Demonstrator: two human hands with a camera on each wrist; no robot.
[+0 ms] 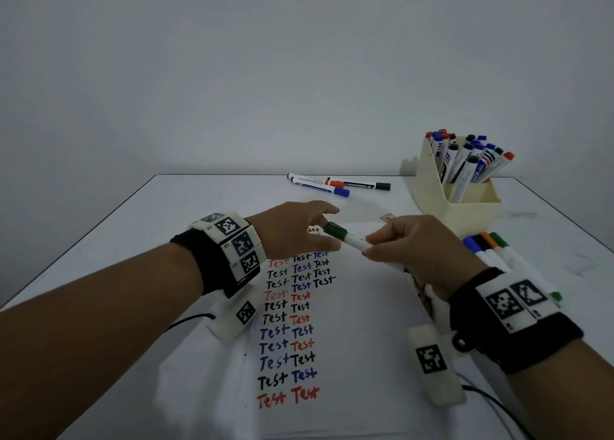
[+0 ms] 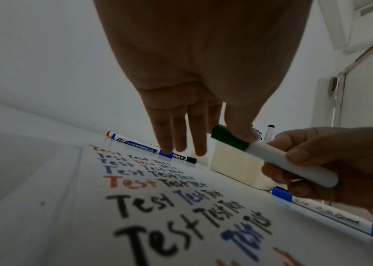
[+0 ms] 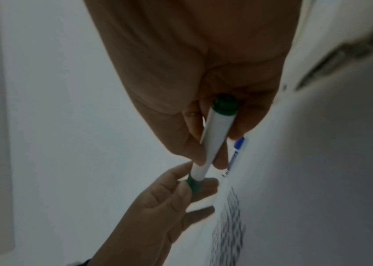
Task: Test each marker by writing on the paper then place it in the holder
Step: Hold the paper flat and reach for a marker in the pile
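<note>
Green marker held between both my hands above the paper

Green marker (image 1: 345, 239) first, from the head view: I see it lifted above the paper (image 1: 358, 323), tilted, cap end toward my left. My right hand (image 1: 418, 250) has its fingers curled round the white barrel. My left hand (image 1: 295, 228) meets the green cap (image 1: 335, 230) with thumb and fingertips, and I cannot tell from here how firmly they close. The paper carries columns of "Test" in black, blue and red. Beyond the paper's far edge lie three loose markers (image 1: 335, 184); the cream holder (image 1: 460, 187), full of markers, stands off the paper's far right corner. A row of markers (image 1: 495, 253) lies just beside the paper's right edge, partly under my right wrist.

Left wrist view: my left hand (image 2: 203, 90) hangs over the paper (image 2: 85, 207), three fingers (image 2: 181, 133) straight and close together, pointing down, while the thumb touches the green cap (image 2: 228, 139). The right hand (image 2: 331, 162) grips the barrel. A blue-capped marker (image 2: 324, 214) lies at the paper's right edge.

Right wrist view: my right hand (image 3: 203, 90) pinches the marker (image 3: 215, 136) along its barrel; the left hand (image 3: 165, 203) has thumb and forefinger on the green cap (image 3: 193, 183), the other fingers loose
</note>
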